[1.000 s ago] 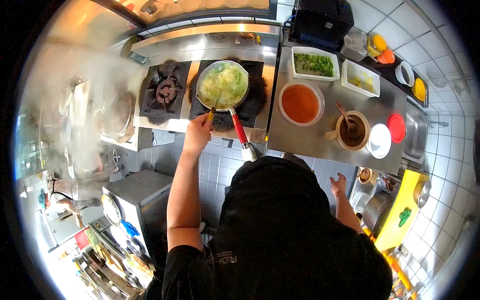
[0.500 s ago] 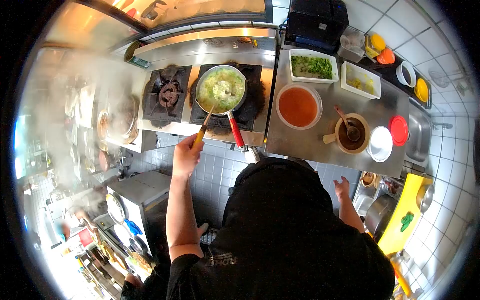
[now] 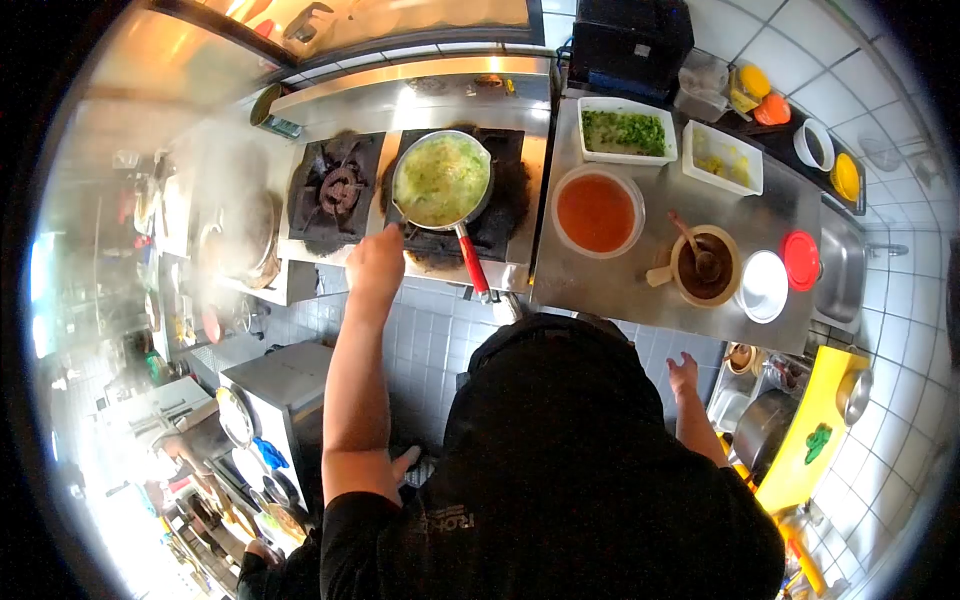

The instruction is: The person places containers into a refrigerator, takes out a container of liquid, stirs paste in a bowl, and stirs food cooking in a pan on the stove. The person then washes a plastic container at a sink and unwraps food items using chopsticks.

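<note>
A saucepan with a red handle sits on the right burner. It is full of pale green, bubbling food. My left hand is closed in a fist at the stove's front edge, just below and left of the pan. Whatever it holds, if anything, is hidden; the yellow-handled utensil cannot be made out now. My right hand hangs beside my body near the counter's front edge, fingers apart and holding nothing.
On the steel counter are a tub of orange-red sauce, a container of chopped greens, a brown pot with a ladle, and a white bowl. Steam rises left of the bare burner. Another person's hand shows lower left.
My left hand has moved slightly up toward the stove. The yellow-handled utensil it held in the pan has gone from sight. The food's surface now looks flatter.
</note>
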`<move>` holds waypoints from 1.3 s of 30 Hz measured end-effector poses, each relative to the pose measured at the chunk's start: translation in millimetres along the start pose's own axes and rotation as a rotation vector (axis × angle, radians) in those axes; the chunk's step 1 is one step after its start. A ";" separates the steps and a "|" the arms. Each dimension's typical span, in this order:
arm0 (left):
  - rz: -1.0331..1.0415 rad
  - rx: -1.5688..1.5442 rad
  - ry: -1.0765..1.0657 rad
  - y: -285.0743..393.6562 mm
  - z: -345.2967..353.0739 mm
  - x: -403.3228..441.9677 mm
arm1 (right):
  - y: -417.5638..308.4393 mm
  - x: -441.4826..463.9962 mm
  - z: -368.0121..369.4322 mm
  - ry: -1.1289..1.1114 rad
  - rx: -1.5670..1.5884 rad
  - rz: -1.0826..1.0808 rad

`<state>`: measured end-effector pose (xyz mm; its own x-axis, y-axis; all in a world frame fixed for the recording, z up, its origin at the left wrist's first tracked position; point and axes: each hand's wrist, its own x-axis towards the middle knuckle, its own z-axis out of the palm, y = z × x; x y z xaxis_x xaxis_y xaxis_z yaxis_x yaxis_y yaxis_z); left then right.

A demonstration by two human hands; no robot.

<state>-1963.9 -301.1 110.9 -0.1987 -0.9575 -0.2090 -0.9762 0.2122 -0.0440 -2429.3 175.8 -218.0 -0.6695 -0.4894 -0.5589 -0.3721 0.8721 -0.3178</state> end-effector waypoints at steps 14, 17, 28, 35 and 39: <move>0.108 -0.127 0.000 -4.1 7.3 7.8 | 0.3 -13.1 12.5 -0.025 0.009 0.094; 0.113 -0.282 0.022 -34.1 -8.5 -6.4 | -16.8 -12.5 -0.7 0.000 0.026 0.081; 0.055 -0.100 0.043 -36.2 9.1 33.3 | -17.7 -10.8 -15.9 -0.027 -0.028 0.010; 0.073 -0.393 -0.029 -58.0 0.3 12.2 | -26.6 -13.2 -15.1 0.025 -0.036 -0.047; 0.103 -0.088 0.078 -10.9 18.7 34.2 | -19.1 -23.5 -16.6 -0.082 -0.088 -0.031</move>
<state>-1958.4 -332.6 86.0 -0.3014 -0.9444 -0.1311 -0.9533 0.2958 0.0605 -2417.1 170.7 -186.1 -0.6030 -0.5119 -0.6118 -0.4494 0.8517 -0.2697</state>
